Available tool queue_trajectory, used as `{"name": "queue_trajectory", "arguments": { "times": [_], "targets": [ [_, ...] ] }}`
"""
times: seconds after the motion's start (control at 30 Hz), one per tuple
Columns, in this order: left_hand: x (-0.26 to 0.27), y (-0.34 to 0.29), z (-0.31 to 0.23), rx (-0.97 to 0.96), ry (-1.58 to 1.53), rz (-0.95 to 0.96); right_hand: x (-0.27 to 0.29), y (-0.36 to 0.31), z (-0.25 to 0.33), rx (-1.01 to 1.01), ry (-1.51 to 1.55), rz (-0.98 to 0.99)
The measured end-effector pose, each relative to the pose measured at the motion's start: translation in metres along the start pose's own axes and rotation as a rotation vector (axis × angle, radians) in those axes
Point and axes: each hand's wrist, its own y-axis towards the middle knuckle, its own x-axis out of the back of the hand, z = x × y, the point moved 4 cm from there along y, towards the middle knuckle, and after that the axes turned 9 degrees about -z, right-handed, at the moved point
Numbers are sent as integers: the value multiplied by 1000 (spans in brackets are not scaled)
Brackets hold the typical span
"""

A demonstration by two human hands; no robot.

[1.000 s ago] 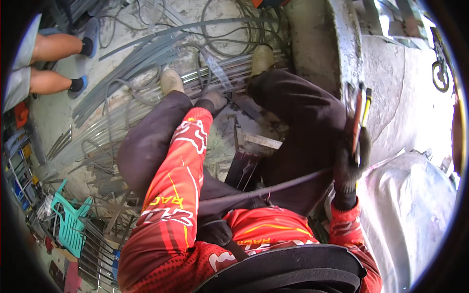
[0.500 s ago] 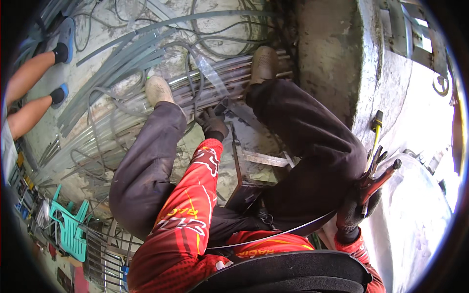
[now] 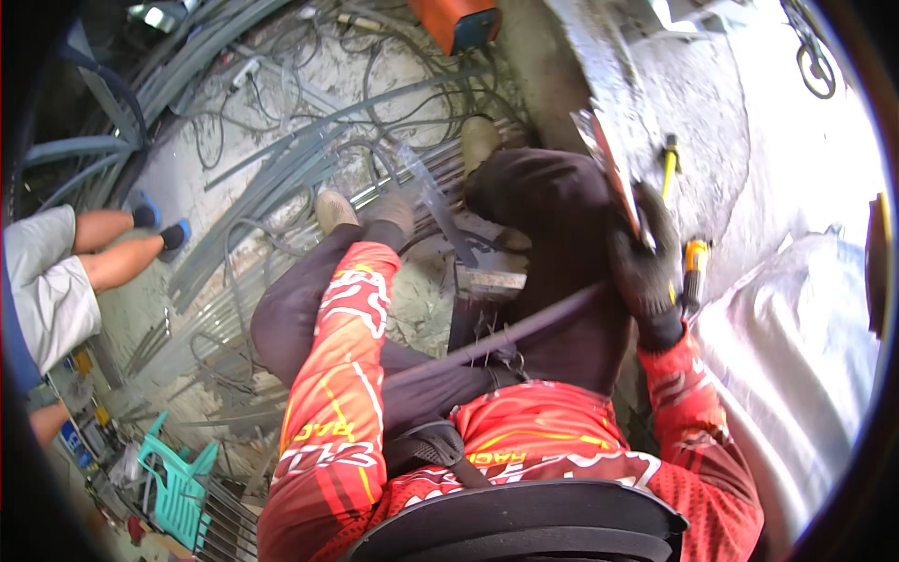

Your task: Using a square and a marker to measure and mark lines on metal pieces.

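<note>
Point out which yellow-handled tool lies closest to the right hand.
The stubby yellow-and-black tool, just right of the gloved right hand. The slimmer yellow-handled tool lies farther up the concrete, beyond the fingers.

surface: dusty concrete floor (image 3: 234,159) | on it: bent steel rods (image 3: 281,178) beyond the left hand (image 3: 391,214) | tangled wire (image 3: 375,75) farther off | concrete slab (image 3: 693,103) beside the right hand (image 3: 646,262) bears a yellow-handled tool (image 3: 693,267)

The right hand (image 3: 644,253) has lifted the red-handled pliers (image 3: 613,169) from beside the knee up over the thigh.
</note>
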Motion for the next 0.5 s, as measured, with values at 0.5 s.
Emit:
{"name": "queue_trajectory", "arguments": {
  "times": [0.5],
  "targets": [
    [242, -234, 51, -112, -511, -734, -9, 10, -6, 208, 182, 5]
  ]
}}
